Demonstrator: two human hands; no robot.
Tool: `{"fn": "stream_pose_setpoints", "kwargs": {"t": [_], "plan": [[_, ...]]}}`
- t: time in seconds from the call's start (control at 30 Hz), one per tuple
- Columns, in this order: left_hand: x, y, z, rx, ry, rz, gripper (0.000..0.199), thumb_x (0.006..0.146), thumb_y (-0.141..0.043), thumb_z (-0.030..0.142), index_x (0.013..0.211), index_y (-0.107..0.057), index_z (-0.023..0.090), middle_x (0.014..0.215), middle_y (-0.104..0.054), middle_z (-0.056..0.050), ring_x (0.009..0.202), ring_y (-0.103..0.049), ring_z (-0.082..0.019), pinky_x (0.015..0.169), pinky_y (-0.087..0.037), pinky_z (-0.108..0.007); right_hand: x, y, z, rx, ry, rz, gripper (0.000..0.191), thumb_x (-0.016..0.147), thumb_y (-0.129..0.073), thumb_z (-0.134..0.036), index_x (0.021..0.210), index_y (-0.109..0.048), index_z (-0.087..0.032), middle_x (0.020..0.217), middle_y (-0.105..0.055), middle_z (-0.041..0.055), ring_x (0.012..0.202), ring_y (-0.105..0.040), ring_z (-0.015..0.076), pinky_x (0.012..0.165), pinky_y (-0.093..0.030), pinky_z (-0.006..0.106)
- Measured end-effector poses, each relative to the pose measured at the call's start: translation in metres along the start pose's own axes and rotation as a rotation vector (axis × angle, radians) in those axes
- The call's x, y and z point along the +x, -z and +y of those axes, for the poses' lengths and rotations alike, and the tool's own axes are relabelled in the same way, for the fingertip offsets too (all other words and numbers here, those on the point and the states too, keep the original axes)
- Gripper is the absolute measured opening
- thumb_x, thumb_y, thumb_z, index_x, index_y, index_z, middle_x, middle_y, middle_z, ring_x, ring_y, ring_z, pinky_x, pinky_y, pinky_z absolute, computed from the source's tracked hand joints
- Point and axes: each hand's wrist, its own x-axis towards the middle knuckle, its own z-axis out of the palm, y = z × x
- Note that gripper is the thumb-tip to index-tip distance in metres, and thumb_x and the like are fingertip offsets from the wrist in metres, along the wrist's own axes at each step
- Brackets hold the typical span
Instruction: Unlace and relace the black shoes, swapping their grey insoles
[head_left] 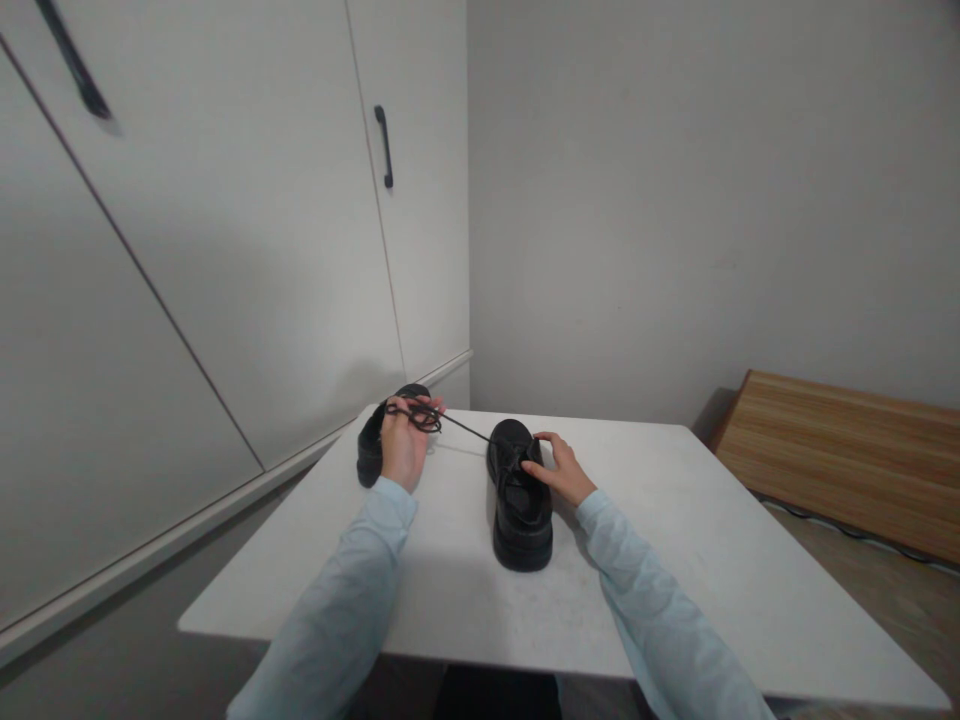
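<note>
A black shoe (523, 540) stands on the white table with its heel toward me. My right hand (564, 472) grips its right side near the lacing, thumb at the opening and fingers along the outer edge. My left hand (405, 448), palm turned up, holds a loosely looped dark shoelace (426, 414). One strand of the lace runs taut from this hand to the left side of the shoe's lacing. Behind my left hand, and partly hidden by it, lies a second black shoe (369, 455).
The white table (660, 580) reaches back toward a grey wall. Pale cabinet doors (225, 200) with dark handles rise along the left. To the right, beyond the table, is a low wood-grained piece (847, 460) with a cable on the floor beneath it.
</note>
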Motion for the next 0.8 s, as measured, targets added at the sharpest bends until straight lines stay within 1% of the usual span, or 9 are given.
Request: {"fn": "stream_pose_setpoints", "kwargs": {"t": [0.13,0.23,0.3,0.4,0.47,0.53,0.63,0.73,0.8], "plan": [[-0.001,-0.003,0.007,0.044,-0.048,0.059,0.035,0.079,-0.055,0.053,0.082,-0.045,0.019,0.077,-0.064,-0.001,0.070,-0.064,-0.014,0.070,-0.050,-0.032,0.000,0.000,0.000,0.008,0.011,0.004,0.048,0.069,-0.063,-0.047,0.110,-0.048,-0.027,0.114,-0.056,0.0068,0.113,-0.048,0.0309,0.098,-0.028,0.055],[-0.001,-0.005,0.016,0.018,-0.066,0.087,0.032,0.081,-0.053,0.051,0.081,-0.043,0.021,0.073,-0.061,0.001,0.059,-0.057,-0.009,0.060,-0.047,-0.024,0.000,0.000,0.000,0.013,0.010,0.005,0.048,0.069,-0.063,-0.046,0.110,-0.048,-0.027,0.113,-0.057,0.0064,0.113,-0.048,0.0307,0.097,-0.028,0.054],[-0.001,-0.006,0.021,-0.006,-0.096,0.051,0.028,0.083,-0.054,0.046,0.079,-0.040,0.022,0.068,-0.056,0.004,0.052,-0.051,-0.006,0.053,-0.042,-0.019,-0.001,0.000,-0.001,0.017,0.004,0.001,0.048,0.069,-0.063,-0.046,0.110,-0.048,-0.027,0.113,-0.057,0.0066,0.113,-0.048,0.0308,0.097,-0.029,0.054],[-0.001,-0.008,0.024,0.014,-0.165,-0.025,0.023,0.083,-0.055,0.040,0.079,-0.041,0.023,0.063,-0.048,0.005,0.050,-0.044,-0.006,0.048,-0.035,-0.016,-0.001,0.001,-0.003,0.025,-0.002,-0.012,0.047,0.069,-0.062,-0.047,0.109,-0.047,-0.027,0.114,-0.056,0.0069,0.114,-0.047,0.0308,0.097,-0.029,0.054],[-0.001,-0.009,0.022,0.074,-0.187,-0.059,0.020,0.084,-0.055,0.040,0.083,-0.045,0.023,0.061,-0.043,0.005,0.049,-0.040,-0.006,0.047,-0.032,-0.016,-0.001,0.001,-0.004,0.028,0.000,-0.020,0.048,0.070,-0.062,-0.047,0.110,-0.047,-0.026,0.115,-0.056,0.0074,0.114,-0.047,0.0306,0.098,-0.028,0.053],[-0.001,-0.007,0.017,0.208,-0.188,-0.108,0.019,0.084,-0.053,0.040,0.087,-0.049,0.022,0.059,-0.039,0.005,0.048,-0.037,-0.007,0.046,-0.031,-0.017,-0.001,0.002,-0.004,0.029,0.002,-0.021,0.047,0.070,-0.062,-0.047,0.109,-0.047,-0.026,0.114,-0.056,0.0074,0.113,-0.047,0.0304,0.098,-0.029,0.053],[-0.003,-0.003,0.008,0.557,-0.206,-0.214,0.020,0.086,-0.048,0.037,0.094,-0.056,0.021,0.063,-0.043,0.004,0.054,-0.040,-0.009,0.052,-0.034,-0.018,-0.002,0.002,-0.004,0.027,0.007,-0.014,0.046,0.070,-0.062,-0.047,0.108,-0.047,-0.027,0.112,-0.057,0.0065,0.112,-0.048,0.0301,0.097,-0.030,0.053],[-0.005,0.001,0.001,0.865,-0.205,-0.357,0.023,0.087,-0.045,0.032,0.101,-0.060,0.020,0.078,-0.055,-0.001,0.075,-0.052,-0.012,0.072,-0.041,-0.022,-0.001,0.002,-0.003,0.027,0.015,-0.015,0.045,0.070,-0.061,-0.047,0.108,-0.047,-0.027,0.112,-0.057,0.0065,0.111,-0.049,0.0295,0.097,-0.031,0.052],[-0.005,0.005,-0.005,0.961,-0.177,-0.456,0.025,0.086,-0.044,0.029,0.102,-0.060,0.020,0.092,-0.060,-0.004,0.091,-0.054,-0.016,0.085,-0.041,-0.027,-0.001,0.001,-0.002,0.025,0.018,-0.017,0.046,0.070,-0.060,-0.047,0.109,-0.047,-0.026,0.113,-0.057,0.0071,0.111,-0.049,0.0293,0.097,-0.031,0.051]]}}
